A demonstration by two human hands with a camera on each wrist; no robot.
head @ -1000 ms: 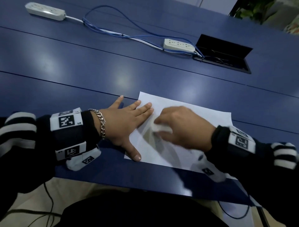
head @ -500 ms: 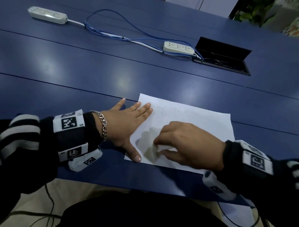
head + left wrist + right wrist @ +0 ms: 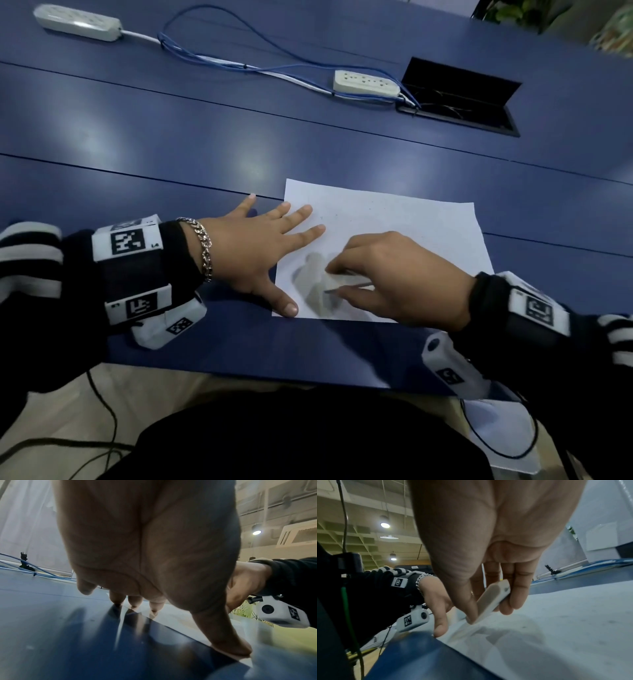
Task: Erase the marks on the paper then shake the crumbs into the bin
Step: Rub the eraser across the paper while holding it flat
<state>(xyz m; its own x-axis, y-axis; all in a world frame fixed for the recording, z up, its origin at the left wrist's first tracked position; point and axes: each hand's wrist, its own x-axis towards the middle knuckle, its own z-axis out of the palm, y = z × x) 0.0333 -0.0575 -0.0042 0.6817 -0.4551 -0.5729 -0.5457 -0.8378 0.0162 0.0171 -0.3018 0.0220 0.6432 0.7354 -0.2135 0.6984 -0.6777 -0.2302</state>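
Note:
A white sheet of paper [image 3: 404, 226] lies flat on the blue table [image 3: 171, 144] near its front edge. My left hand [image 3: 270, 246] lies flat with spread fingers, pressing the paper's left edge; its thumb [image 3: 228, 642] rests on the near left corner. My right hand [image 3: 394, 277] pinches a flat white eraser [image 3: 491, 601] between thumb and fingers, its tip down on the paper's near left part. In the head view the eraser is mostly hidden under the fingers. Small dark specks dot the paper's upper area [image 3: 370, 209].
Two white power strips [image 3: 77, 22] [image 3: 366, 83] and blue cables [image 3: 239, 61] lie at the back of the table. An open black cable box [image 3: 459, 99] sits at the back right. Floor and cords show below the table's front edge. No bin is in view.
My right hand with the eraser has slid back and forth over the paper's left part, ending nearer the front edge. The left hand has stayed pressed on the paper's left edge.

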